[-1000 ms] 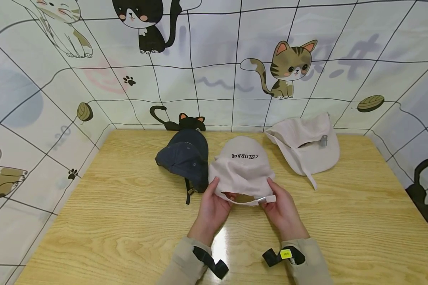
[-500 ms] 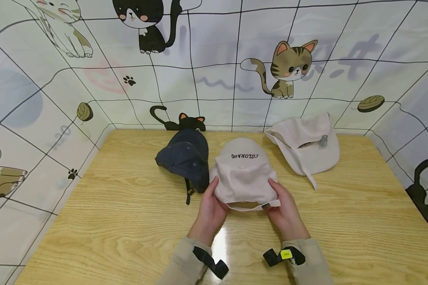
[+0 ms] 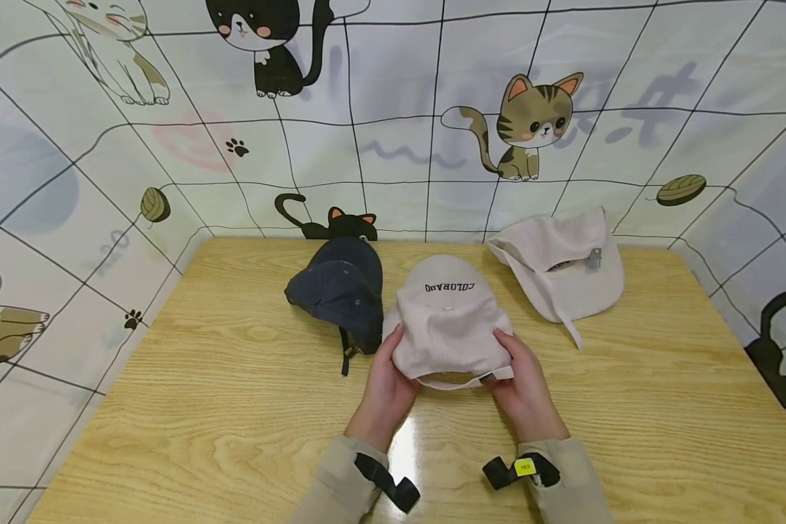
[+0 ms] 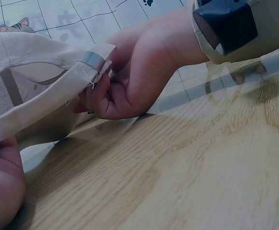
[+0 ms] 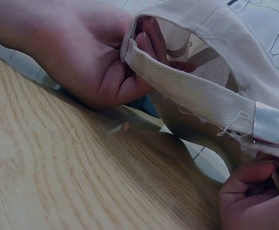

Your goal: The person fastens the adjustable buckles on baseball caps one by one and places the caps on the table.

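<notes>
A beige baseball cap with dark COLORADO lettering is held between both hands, its strap end toward the person. My left hand grips its left side, thumb on top and fingers curled underneath. On the opposite side my right hand grips it by the strap end. In the left wrist view the back strap runs between the hands, with a metal buckle close to the right hand's fingers. Seen from the right wrist, the left hand's fingers reach inside the cap's back opening.
A navy cap lies on the wooden table just left of the held cap. Another beige cap, its strap hanging loose, lies at the back right. A cat-patterned cloth stands behind the table and along its sides.
The held cap has tilted and come slightly toward the person, so its back opening shows less from the head. Both hands keep their grip; the other caps stay put.
</notes>
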